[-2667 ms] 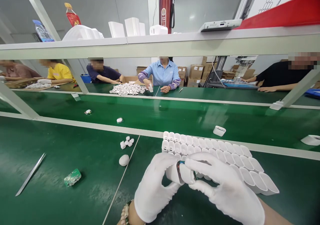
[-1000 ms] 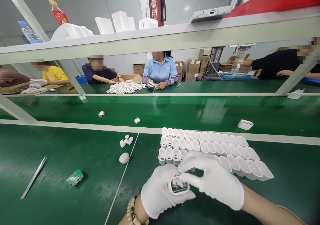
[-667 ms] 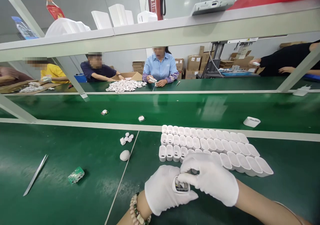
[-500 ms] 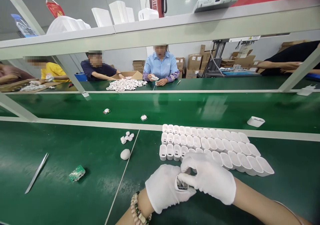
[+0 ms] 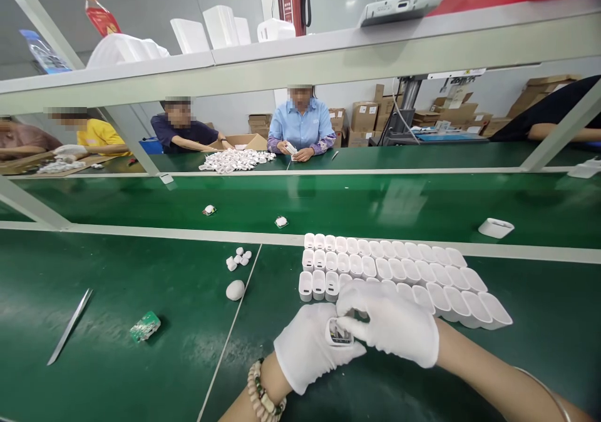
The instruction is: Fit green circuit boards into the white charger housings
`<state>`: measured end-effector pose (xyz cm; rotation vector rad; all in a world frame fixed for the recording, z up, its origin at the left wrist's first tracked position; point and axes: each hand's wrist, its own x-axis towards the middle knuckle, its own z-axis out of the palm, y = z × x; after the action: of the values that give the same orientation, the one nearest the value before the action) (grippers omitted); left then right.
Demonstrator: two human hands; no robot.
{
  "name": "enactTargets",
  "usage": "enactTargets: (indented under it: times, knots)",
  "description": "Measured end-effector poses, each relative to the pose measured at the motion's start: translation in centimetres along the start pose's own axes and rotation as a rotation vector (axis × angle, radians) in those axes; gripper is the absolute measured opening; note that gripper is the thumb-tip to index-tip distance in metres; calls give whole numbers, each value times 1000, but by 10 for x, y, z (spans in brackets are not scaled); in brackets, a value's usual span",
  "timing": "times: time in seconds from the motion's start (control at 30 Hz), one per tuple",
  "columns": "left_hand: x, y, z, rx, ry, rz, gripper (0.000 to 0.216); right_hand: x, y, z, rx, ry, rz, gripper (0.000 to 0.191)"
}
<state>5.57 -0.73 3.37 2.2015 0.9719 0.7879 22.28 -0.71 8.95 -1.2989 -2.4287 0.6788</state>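
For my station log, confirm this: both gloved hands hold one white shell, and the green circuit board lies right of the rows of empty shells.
Wrong side. The head view shows the green circuit board lying left of the rows of empty shells. The left hand and right hand do hold one white shell.

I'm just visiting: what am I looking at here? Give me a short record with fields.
Place: green worktable beside a conveyor belt
Left hand: gloved, cradles a small white casing with parts inside
Right hand: gloved, pinches the same casing
Behind hands: rows of empty white casings
To the left: tweezers, green circuit board, white lump
Others: people seated across the belt
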Motion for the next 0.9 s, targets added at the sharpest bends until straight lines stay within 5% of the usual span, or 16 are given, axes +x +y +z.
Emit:
enactTargets:
  times: [0.17, 0.27, 0.43, 0.57, 0.67, 0.77, 0.9]
  knots:
    - [4, 3, 0, -54, 44, -107, 12, -2, -5, -2, 61, 55, -63, 26]
    - [8, 4, -5, -68, 97, -120, 11, -2, -13, 1, 169, 41, -30, 10]
    - [2, -7, -42, -59, 99, -208, 47, 21, -17, 0, 65, 132, -47, 14]
    - [-13, -26, -68, 191, -2, -342, 54, 73, 19, -36, -143, 241, 143, 8]
    - [-17, -40, -60, 320, -134, -385, 36, 116, 63, -57, -205, 197, 270, 10]
    - [-13, -46, -42, 425, -150, -376, 23, 143, 95, -58, -241, 132, 390, 18]
    - [-11, -46, -39, 433, -137, -370, 32, 165, 100, -48, -231, 130, 437, 25]
